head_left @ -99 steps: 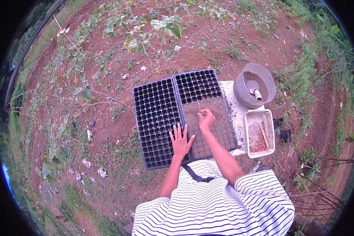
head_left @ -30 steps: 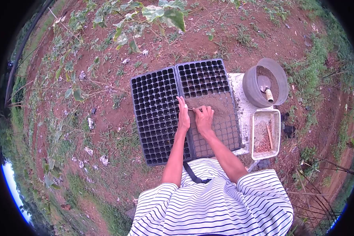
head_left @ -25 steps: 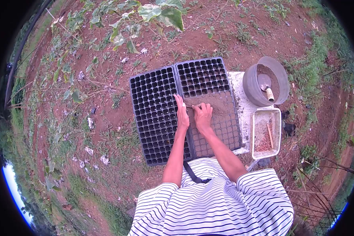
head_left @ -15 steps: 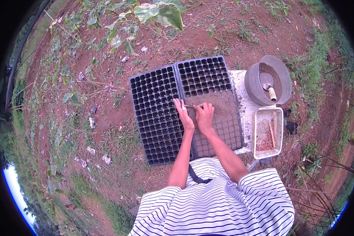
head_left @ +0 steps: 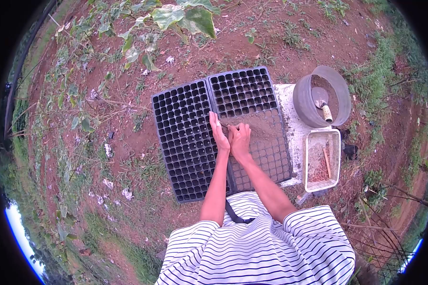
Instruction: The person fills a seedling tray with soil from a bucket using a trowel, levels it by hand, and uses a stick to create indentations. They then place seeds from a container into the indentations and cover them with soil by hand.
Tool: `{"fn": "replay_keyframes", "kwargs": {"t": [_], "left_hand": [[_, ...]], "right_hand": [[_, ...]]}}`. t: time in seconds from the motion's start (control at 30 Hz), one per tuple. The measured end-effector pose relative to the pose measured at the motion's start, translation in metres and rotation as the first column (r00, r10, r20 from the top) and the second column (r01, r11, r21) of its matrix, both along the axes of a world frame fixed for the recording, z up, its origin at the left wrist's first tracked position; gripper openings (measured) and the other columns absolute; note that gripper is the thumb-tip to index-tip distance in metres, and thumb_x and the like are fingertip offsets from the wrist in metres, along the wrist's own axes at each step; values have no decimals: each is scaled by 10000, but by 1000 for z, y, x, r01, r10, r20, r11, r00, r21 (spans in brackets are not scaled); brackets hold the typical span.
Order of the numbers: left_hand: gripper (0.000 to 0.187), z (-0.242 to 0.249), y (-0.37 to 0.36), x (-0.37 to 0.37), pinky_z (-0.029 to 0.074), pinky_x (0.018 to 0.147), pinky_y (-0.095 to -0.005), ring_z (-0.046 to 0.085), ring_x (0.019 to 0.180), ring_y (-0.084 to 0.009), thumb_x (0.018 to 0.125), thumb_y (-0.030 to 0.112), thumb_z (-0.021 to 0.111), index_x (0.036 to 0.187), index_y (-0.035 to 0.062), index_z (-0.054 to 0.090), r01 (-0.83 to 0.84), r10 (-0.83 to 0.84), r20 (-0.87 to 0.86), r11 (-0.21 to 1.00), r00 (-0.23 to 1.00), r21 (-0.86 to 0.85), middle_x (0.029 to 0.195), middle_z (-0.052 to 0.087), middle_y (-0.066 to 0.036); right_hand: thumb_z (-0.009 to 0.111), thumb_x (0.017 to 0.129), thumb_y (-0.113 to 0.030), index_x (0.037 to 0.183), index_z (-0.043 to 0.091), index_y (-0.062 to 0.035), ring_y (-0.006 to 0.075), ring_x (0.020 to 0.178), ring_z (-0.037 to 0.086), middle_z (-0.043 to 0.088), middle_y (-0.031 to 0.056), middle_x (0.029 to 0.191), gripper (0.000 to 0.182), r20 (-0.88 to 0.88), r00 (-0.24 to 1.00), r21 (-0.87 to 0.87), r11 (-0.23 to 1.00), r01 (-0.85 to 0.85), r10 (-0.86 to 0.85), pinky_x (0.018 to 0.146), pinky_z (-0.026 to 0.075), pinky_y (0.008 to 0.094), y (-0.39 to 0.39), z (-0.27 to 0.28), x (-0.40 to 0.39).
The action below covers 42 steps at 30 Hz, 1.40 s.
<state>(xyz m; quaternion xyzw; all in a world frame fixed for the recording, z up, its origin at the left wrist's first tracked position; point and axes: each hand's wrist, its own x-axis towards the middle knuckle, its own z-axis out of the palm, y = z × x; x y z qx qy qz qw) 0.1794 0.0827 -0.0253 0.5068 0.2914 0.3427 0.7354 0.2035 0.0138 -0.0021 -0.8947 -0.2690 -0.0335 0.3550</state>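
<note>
Two black seedling trays lie side by side. The left seedling tray [head_left: 181, 137] has open, dark cells. In the right seedling tray [head_left: 245, 90], brown soil [head_left: 261, 135] fills the nearer cells, while the far rows show their hollows. My left hand [head_left: 218, 134] stands on edge along the seam between the trays, fingers stretched out together. Close beside it, my right hand [head_left: 239, 138] is closed, knuckles up, over the soil. A thin brown strip shows between the hands, apparently in the right fingers; most of it is hidden.
On the right, a grey round tub [head_left: 299, 99] contains soil and a trowel [head_left: 326, 113]. Nearer, a white plastic basket [head_left: 308, 161] holds reddish seeds and a wooden stick [head_left: 326, 162]. A pale board [head_left: 286, 109] lies beneath. Leafy plants [head_left: 195, 21] overhang the far side.
My right hand has moved left, closing up against my left hand at the seam. Loose soil still lies across the upper filled rows. The whole view has shifted slightly.
</note>
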Motion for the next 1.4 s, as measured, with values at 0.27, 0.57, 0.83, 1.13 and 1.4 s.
{"fn": "replay_keyframes", "kwargs": {"t": [0.27,0.57,0.83,1.13,1.4], "left_hand": [[587,-19,26,11,69,1187,-356,112,1476,-223,1029,319,275,1526,42,131,69,-70,70,998,995,13,1598,128,-97],[573,6,34,5,95,1187,-375,141,1468,-245,1047,366,263,1518,53,174,55,-52,49,996,997,-66,1582,168,-121],[597,-4,-11,-35,99,1188,-401,171,1461,-270,1048,432,232,1521,75,159,45,-49,-31,992,998,-117,1569,199,-158],[599,-9,-13,-41,79,1189,-379,130,1471,-249,1046,445,221,1539,123,106,131,-137,-49,984,989,-122,1586,163,-130],[640,-12,-1,-38,79,1190,-373,123,1472,-255,1038,475,237,1543,129,52,181,-184,-7,974,983,-137,1588,121,-158]], "right_hand": [[647,806,-99,905,719,-78,268,832,501,531,87,800,124,-10,999,-2,999,45,-45,745,394,406,16,-2,11],[659,831,-161,912,716,-126,254,883,502,584,57,838,106,-18,988,-14,988,152,-153,799,358,395,16,6,24],[709,787,-210,893,738,-141,238,887,514,626,41,834,130,66,961,-162,947,277,-269,801,355,396,-3,1,5],[710,790,-216,881,743,-128,239,907,526,665,50,878,131,-1,972,-116,965,235,-237,812,355,387,20,-7,14],[705,810,-188,895,740,-143,240,895,528,660,41,866,102,-52,992,24,993,115,-113,807,356,393,12,0,29]]}}
